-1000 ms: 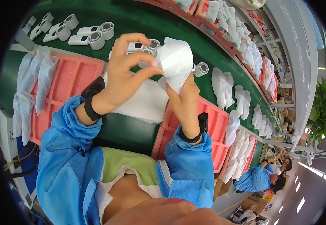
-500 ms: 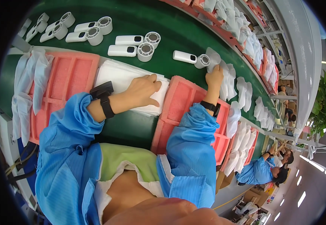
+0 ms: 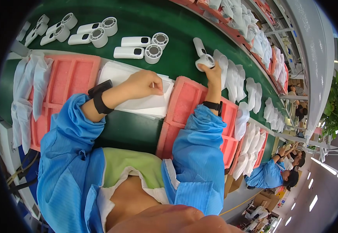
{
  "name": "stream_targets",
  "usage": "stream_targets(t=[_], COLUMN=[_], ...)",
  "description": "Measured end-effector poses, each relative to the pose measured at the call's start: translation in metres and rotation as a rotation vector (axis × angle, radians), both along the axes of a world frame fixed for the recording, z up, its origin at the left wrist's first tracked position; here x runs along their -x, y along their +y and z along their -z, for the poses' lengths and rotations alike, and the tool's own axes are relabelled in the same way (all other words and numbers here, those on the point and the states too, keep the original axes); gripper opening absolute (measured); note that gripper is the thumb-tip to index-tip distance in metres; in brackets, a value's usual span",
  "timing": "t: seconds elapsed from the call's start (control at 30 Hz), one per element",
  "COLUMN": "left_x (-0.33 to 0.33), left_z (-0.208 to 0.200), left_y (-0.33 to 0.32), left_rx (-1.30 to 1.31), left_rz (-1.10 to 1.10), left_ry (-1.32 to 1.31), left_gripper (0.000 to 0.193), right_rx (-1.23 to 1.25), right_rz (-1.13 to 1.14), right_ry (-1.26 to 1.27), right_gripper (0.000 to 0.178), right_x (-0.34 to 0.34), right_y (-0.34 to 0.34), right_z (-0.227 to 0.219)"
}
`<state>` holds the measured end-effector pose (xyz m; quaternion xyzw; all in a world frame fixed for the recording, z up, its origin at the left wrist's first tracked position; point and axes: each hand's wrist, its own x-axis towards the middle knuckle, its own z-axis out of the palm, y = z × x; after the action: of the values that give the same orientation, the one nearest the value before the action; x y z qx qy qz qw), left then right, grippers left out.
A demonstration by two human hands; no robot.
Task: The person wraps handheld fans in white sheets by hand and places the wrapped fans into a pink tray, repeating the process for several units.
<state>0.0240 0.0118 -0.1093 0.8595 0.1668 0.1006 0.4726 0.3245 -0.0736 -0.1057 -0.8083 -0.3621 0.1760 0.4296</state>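
My right hand (image 3: 213, 74) grips a white handheld fan (image 3: 200, 47) by its round head. The fan's handle points up and away, over the green work surface (image 3: 176, 35). Above a stack of thin white bags (image 3: 137, 104), my left hand (image 3: 143, 84) has its fingers curled in and pressed together; whether a bag's edge is between them is hidden. Beyond the stack lie two more handheld fans (image 3: 128, 52) side by side, heads to the right. Bagged fans (image 3: 237, 83) in translucent white sleeves lie just right of my right hand.
Pink foam trays with compartments stand left (image 3: 73, 58) and right (image 3: 180, 101) of the stack. Wrapped pieces (image 3: 33, 85) lie over the left tray's edge. Several bare fans (image 3: 99, 37) line the far left. Shelves (image 3: 250, 33) hold more wrapped pieces. Co-workers (image 3: 268, 174) are at the far right.
My right hand has taken hold of the single fan by its head, and its handle has swung to point away. My left hand's fingers have curled in from a spread pose.
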Motion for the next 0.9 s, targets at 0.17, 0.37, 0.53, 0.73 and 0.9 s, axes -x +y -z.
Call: stream_targets(t=[0.17,0.37,0.53,0.73,0.9], left_x=[0.024,0.045,0.052,0.059,0.051], left_z=[-0.028,-0.075,-0.094,-0.105,-0.089], left_y=[0.022,0.022,0.004,-0.011,-0.035], left_rx=[0.215,0.497,0.582,0.637,-0.378], left_rz=[-0.074,-0.132,-0.22,-0.22,-0.228], left_ry=[-0.193,-0.311,-0.603,-0.744,-0.77], left_gripper=[0.016,0.015,0.009,0.006,0.023], right_rx=[-0.436,-0.276,-0.161,-0.219,-0.346], right_rz=[-0.137,-0.653,-0.768,-0.641,-0.481], right_ry=[0.133,0.225,0.137,-0.35,-0.557], right_gripper=[0.044,0.053,0.061,0.08,0.085], right_x=[0.032,0.104,0.164,0.198,0.196], right_y=[-0.036,-0.066,-0.026,-0.015,-0.017], right_z=[-0.09,-0.138,-0.122,-0.107,-0.104])
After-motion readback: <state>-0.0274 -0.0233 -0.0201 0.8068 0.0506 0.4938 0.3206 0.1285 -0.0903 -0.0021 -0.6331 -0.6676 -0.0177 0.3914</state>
